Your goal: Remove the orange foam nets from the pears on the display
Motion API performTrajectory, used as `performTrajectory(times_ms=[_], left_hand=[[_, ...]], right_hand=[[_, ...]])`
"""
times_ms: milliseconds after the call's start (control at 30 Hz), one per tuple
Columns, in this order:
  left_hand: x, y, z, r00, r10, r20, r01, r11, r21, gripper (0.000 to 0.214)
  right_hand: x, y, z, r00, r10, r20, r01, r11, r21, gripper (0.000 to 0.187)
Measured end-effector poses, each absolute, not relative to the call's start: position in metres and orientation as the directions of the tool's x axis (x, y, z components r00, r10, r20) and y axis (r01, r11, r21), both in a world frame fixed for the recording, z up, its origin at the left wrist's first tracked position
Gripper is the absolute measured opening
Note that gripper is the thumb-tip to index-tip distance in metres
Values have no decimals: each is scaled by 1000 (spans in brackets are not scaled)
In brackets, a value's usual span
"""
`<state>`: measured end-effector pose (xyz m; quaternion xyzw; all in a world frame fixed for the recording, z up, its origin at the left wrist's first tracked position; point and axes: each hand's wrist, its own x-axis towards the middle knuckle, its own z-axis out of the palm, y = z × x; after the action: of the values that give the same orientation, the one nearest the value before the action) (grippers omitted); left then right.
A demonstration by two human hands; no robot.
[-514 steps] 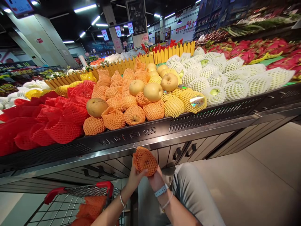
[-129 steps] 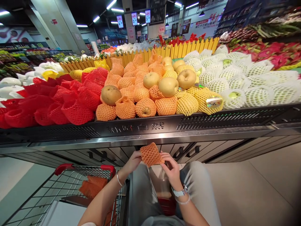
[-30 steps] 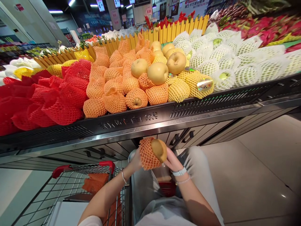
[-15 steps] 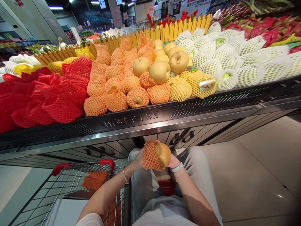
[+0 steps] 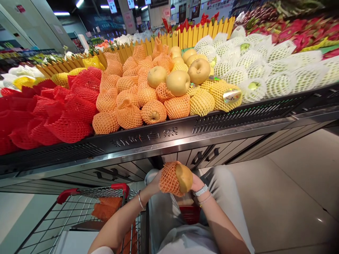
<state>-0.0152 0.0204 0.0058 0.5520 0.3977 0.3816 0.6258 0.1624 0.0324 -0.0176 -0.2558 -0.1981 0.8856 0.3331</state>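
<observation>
A round yellow-brown pear [image 5: 184,179] is held between my hands above my lap. An orange foam net sleeve [image 5: 170,179] covers its left part, while the right part is bare. My left hand [image 5: 156,182] is closed around the sleeved side, its fingers mostly hidden behind the net. At the bare side, my right hand [image 5: 196,183] grips the pear, with its fingertips out of sight behind the fruit. On the display ahead lie several pears in orange nets [image 5: 129,113] and a few bare pears [image 5: 178,83].
A black display rim [image 5: 148,135] runs across in front of me. Red-netted fruit [image 5: 70,118] lies left, white-netted fruit [image 5: 280,84] right. A shopping cart [image 5: 67,190] at lower left holds orange nets [image 5: 107,209] and a white box [image 5: 76,241].
The view has shifted slightly. Both hands still hold the pear, with the net covering about the same part of it.
</observation>
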Motion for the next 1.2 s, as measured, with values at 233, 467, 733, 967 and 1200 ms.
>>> performTrajectory(times_ms=[233, 467, 733, 967, 1200], left_hand=[[-11, 20, 10, 461, 883, -89, -78, 140, 987, 45], [-4, 27, -3, 317, 933, -170, -143, 224, 964, 41], [-9, 31, 3, 282, 942, -182, -173, 237, 956, 41], [-8, 35, -3, 255, 944, -209, -203, 263, 943, 54], [-11, 37, -8, 220, 958, -183, -240, 235, 942, 54]], right_hand=[[170, 32, -34, -420, 859, -293, -611, -506, -608, 34], [157, 27, -3, -30, 990, -138, -705, -119, -699, 29], [164, 32, -6, 134, 986, -99, -458, -27, -889, 26], [183, 38, -8, 53, 990, -131, -316, -108, -943, 24], [182, 31, -17, -411, 855, -317, -492, -501, -712, 35]])
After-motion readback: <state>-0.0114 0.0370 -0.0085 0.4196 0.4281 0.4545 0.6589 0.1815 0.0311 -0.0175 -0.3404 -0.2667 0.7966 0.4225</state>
